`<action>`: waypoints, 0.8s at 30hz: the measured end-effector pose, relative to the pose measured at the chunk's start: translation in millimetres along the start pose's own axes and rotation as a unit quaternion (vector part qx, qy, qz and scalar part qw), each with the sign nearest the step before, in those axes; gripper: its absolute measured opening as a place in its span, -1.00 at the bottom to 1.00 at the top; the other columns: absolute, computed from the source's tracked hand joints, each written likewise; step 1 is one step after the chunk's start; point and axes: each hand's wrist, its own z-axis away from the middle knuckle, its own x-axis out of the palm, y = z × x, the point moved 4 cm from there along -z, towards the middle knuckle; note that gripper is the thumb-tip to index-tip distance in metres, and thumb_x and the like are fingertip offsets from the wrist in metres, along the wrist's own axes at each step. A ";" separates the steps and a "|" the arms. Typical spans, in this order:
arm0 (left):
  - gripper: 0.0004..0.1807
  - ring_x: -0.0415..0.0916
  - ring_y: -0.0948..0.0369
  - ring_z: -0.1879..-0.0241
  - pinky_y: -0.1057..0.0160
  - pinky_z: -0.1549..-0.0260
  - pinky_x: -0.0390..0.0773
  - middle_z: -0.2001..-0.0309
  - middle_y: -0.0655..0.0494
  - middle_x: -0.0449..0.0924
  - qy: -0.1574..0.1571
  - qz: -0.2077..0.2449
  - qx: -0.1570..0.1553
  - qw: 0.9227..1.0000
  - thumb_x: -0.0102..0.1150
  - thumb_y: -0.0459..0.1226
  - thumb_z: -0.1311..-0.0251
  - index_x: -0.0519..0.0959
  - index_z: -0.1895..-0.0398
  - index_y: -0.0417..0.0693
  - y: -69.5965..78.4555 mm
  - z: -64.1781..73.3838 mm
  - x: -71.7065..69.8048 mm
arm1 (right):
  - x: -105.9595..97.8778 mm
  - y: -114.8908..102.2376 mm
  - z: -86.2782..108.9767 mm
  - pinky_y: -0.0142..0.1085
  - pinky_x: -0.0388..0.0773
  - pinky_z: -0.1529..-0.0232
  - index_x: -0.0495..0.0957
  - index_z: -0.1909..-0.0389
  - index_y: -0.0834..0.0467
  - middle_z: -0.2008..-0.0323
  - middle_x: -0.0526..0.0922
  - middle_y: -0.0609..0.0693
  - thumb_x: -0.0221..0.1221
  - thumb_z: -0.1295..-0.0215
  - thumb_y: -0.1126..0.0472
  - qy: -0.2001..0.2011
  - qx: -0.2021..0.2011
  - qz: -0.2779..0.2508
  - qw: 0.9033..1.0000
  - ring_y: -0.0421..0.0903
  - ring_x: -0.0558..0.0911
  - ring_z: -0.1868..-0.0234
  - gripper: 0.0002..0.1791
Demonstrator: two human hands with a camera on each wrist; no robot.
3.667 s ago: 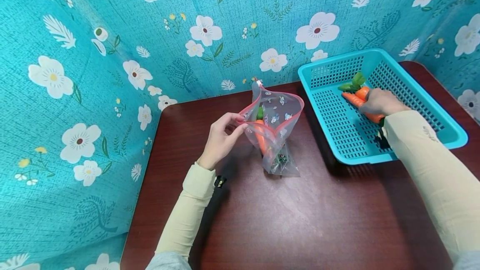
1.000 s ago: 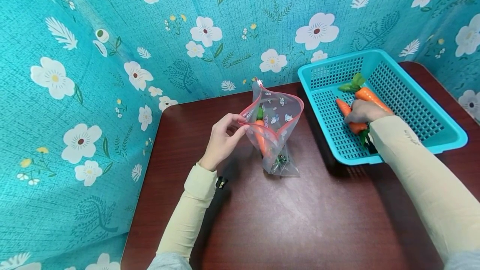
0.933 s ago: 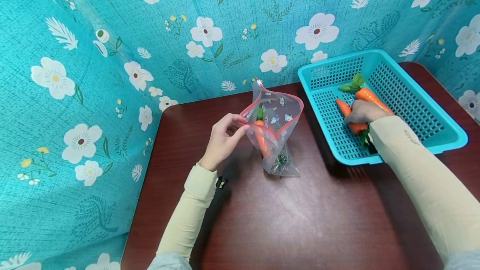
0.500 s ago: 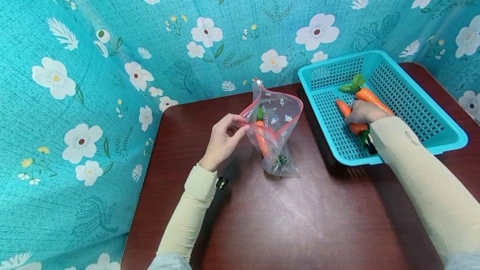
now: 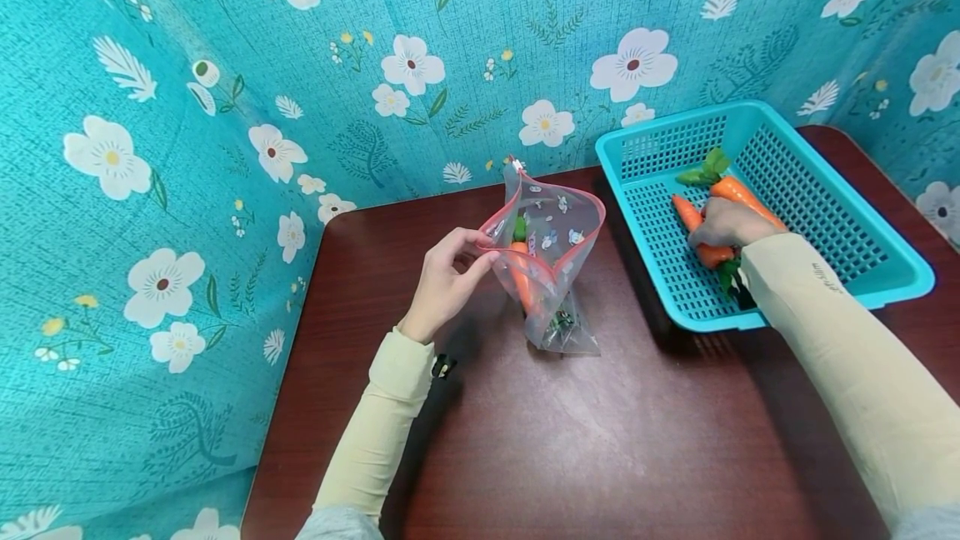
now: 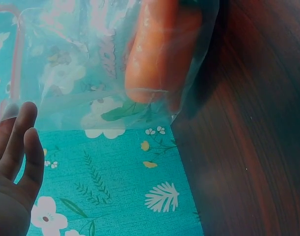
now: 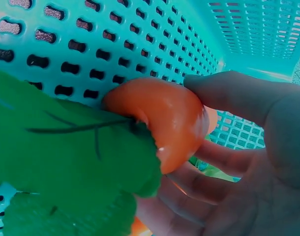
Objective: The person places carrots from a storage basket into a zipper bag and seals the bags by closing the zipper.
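My left hand (image 5: 447, 277) pinches the red-edged mouth of a clear zip bag (image 5: 558, 219) between thumb and fingers, holding it wide. Inside the bag, an orange carrot (image 5: 520, 273) with a green top leans upright; the left wrist view shows carrots (image 6: 149, 73) side by side through the plastic. Over in the blue basket, my right hand (image 5: 729, 225) grips a second carrot (image 5: 686, 213), thumb on one side and fingers curled under the other. Its green leaves (image 6: 125, 112) (image 7: 66, 142) point toward my wrist. Another carrot (image 5: 746, 192) lies just behind that hand.
The blue perforated basket (image 5: 652, 273) sits at the back right of the dark brown table (image 5: 540, 448), its raised rim around my right hand. A floral turquoise cloth (image 5: 480, 48) hangs behind and to the left of the table.
Since the oldest frame, my right hand has shifted left in the basket with its carrot, away from the other one. Over the last second hardly anything moves; my left hand keeps hold of the bag.
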 end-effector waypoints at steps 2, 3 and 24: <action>-0.73 0.52 0.06 0.33 0.01 0.38 0.58 0.21 -0.10 0.60 0.001 0.001 0.001 1.000 0.32 -0.43 -0.10 0.55 0.11 -0.21 -6.8 -0.3 1.1 | -0.6 0.1 0.5 -0.20 0.43 0.50 0.41 0.31 0.36 0.54 0.49 0.13 0.13 -0.21 0.14 0.006 0.000 -0.002 1.000 0.02 0.47 0.51 -0.69; -0.73 0.52 0.08 0.33 0.03 0.38 0.59 0.21 -0.08 0.60 0.001 0.000 0.001 1.000 0.32 -0.41 -0.11 0.55 0.11 -0.19 -9.5 -0.3 1.3 | -0.8 0.0 0.6 -0.20 0.43 0.51 0.40 0.29 0.36 0.54 0.50 0.13 0.13 -0.23 0.12 0.009 -0.001 -0.003 1.000 0.02 0.47 0.51 -0.68; -0.74 0.53 0.21 0.33 0.22 0.40 0.59 0.20 0.05 0.60 0.002 -0.004 0.034 0.999 0.33 -0.30 -0.15 0.55 0.10 -0.08 -17.4 -0.4 1.7 | -9.5 -7.1 7.3 -0.16 0.46 0.45 0.11 -0.17 0.52 0.24 0.45 0.34 0.07 -0.29 -0.04 0.067 -0.021 -0.031 0.997 0.13 0.49 0.34 -0.25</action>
